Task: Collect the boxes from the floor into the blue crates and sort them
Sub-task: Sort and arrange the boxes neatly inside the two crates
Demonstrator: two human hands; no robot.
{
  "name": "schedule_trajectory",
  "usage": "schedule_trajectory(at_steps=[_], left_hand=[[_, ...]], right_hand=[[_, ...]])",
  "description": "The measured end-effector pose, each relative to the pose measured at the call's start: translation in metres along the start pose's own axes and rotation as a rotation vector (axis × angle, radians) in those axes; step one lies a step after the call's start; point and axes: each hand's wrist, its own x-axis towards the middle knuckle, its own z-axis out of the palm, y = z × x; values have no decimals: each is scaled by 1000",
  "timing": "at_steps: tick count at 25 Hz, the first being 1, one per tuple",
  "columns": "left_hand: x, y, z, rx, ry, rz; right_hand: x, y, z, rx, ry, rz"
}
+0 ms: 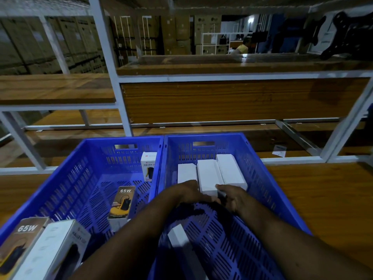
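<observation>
Now | both hands in right crate (262,178) | left hand (189,191), right hand (232,197) apparently gripping middle white box (209,176)

Two blue crates (252,158) are pierced with rows of slots. White boxes (210,176) are seen in the right crate; a black-and-yellow box (122,203) printed "65W" in the left. The shelf frame (113,77) is painted white over brown wood.

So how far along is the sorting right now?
Done: three white boxes lined up in the right crate; printed boxes sit in the left crate. In hand: both hands, left hand and right hand, set the middle white box. Left: one loose white box near you.
</observation>
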Motion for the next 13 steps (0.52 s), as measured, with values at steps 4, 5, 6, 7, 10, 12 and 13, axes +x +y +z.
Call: schedule_trajectory(at_steps=[4, 5, 6, 7, 10, 12, 13], left_hand=[[9, 6, 1, 62, -19, 3], [13, 6, 1, 70, -26, 5], [20, 4, 1, 74, -33, -5], [26, 1, 1, 80, -34, 1], [33, -2, 0, 81, -11, 0], [35, -1, 0, 98, -5, 16], [36, -1, 0, 105, 4, 29]], right_hand=[[7, 2, 1, 42, 41, -16], [4, 1, 4, 35, 44, -13], [1, 1, 6, 27, 48, -9], [-3, 2, 9, 6, 47, 0], [-16, 6, 21, -106, -49, 64], [-15, 11, 28, -159, -105, 79], [-12, 12, 31, -168, -106, 60]])
